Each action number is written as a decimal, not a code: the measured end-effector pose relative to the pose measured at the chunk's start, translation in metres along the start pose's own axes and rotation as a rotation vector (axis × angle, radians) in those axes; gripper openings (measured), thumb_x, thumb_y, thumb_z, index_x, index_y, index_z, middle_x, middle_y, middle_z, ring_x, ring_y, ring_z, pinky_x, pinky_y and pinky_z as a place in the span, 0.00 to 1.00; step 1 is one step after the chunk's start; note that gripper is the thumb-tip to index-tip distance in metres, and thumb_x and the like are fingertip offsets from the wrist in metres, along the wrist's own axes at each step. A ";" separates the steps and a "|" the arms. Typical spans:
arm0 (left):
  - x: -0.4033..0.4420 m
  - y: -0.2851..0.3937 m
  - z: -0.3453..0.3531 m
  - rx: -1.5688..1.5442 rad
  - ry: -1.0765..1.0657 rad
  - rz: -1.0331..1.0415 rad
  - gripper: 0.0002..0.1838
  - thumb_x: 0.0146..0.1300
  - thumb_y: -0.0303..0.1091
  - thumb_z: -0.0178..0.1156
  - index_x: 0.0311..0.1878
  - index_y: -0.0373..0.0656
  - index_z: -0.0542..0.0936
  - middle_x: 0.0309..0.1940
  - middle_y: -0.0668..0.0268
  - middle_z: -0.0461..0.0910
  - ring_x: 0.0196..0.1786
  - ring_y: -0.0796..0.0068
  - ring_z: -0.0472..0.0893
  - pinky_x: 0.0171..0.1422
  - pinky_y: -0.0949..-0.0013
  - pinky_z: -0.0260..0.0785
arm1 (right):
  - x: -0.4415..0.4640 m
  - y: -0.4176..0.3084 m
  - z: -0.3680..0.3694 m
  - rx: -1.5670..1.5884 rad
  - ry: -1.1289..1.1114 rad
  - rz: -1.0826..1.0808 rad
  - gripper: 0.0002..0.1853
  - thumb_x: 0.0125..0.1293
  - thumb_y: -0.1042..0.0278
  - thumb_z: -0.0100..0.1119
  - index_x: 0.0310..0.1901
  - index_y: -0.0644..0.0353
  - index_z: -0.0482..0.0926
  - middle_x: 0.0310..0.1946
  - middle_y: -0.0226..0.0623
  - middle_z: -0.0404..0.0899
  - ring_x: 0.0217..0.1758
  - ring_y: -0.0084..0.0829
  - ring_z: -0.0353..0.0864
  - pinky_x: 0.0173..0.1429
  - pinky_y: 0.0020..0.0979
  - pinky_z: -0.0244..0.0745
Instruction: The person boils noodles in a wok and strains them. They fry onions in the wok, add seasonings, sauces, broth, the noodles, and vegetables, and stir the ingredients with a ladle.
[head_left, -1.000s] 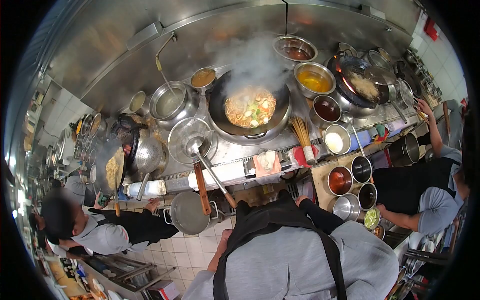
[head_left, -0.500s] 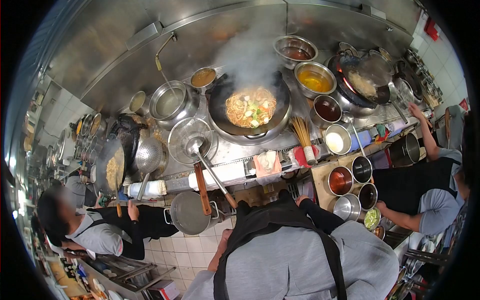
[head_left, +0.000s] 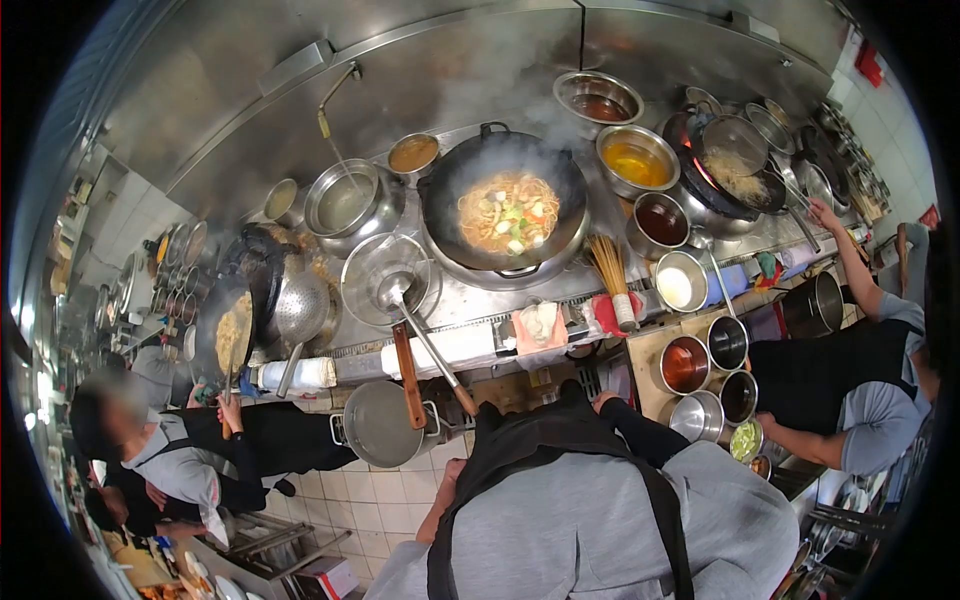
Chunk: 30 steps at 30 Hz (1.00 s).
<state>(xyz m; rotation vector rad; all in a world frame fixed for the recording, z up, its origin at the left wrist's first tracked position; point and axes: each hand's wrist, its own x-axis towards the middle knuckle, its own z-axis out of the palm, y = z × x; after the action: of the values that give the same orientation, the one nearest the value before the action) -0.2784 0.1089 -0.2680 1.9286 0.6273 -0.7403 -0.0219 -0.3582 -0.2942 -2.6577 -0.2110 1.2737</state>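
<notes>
My left hand (head_left: pixel 453 468) hangs low beside my apron, near the handled steel pot (head_left: pixel 384 425). My right hand (head_left: pixel 604 400) is by my other side, close to the counter with the sauce pots; its fingers are mostly hidden. Neither hand visibly holds anything, and how the fingers lie is not clear. Ahead of me a black wok (head_left: pixel 455 220) sits on the range with steaming noodles (head_left: pixel 508 213) and vegetable pieces. Before it, a ladle (head_left: pixel 397 290) rests in a wire strainer (head_left: pixel 360 265), handle toward me, beside the strainer's wooden handle (head_left: pixel 408 375).
A bamboo brush (head_left: pixel 610 270) stands at the range's front edge by folded cloths (head_left: pixel 540 325). Sauce pots (head_left: pixel 684 362) stand at right. Co-workers handle pans on both sides: one hand (head_left: pixel 229 412) at left, another (head_left: pixel 822 212) at right. An oil bowl (head_left: pixel 640 162) sits behind.
Steam over the wok has thinned, showing its far rim. The left co-worker's hand has shifted left onto a utensil handle. The right co-worker's strainer has shifted slightly. My hands stay put.
</notes>
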 end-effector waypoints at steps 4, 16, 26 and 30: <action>0.001 -0.007 0.001 0.033 0.006 0.020 0.15 0.59 0.46 0.59 0.38 0.47 0.88 0.39 0.60 0.88 0.43 0.63 0.87 0.47 0.64 0.79 | 0.005 0.001 0.004 -0.026 0.003 0.004 0.20 0.63 0.47 0.57 0.46 0.51 0.88 0.53 0.40 0.83 0.59 0.45 0.79 0.64 0.42 0.74; 0.005 -0.012 0.010 0.019 0.036 -0.048 0.15 0.59 0.44 0.59 0.39 0.46 0.88 0.39 0.58 0.88 0.43 0.59 0.87 0.48 0.63 0.79 | 0.004 0.001 0.002 0.021 0.066 -0.014 0.20 0.57 0.47 0.61 0.42 0.53 0.87 0.47 0.42 0.85 0.55 0.45 0.82 0.61 0.40 0.76; -0.012 -0.002 0.014 0.208 0.080 0.045 0.13 0.60 0.43 0.55 0.38 0.49 0.86 0.40 0.56 0.86 0.44 0.56 0.86 0.51 0.58 0.79 | 0.018 -0.017 -0.001 -0.124 0.049 -0.081 0.16 0.58 0.54 0.62 0.41 0.55 0.87 0.46 0.44 0.86 0.54 0.46 0.82 0.59 0.42 0.76; -0.036 0.008 0.008 -0.184 0.145 -0.292 0.30 0.57 0.51 0.70 0.44 0.26 0.84 0.39 0.56 0.85 0.43 0.70 0.81 0.48 0.64 0.73 | -0.009 -0.092 -0.061 0.011 -0.023 -0.358 0.17 0.60 0.57 0.58 0.42 0.60 0.86 0.41 0.45 0.86 0.43 0.43 0.85 0.50 0.41 0.79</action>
<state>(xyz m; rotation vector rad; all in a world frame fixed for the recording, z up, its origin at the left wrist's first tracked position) -0.2998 0.0938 -0.2403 1.7503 1.0462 -0.6983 0.0160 -0.2771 -0.2291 -2.4497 -0.6476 1.1814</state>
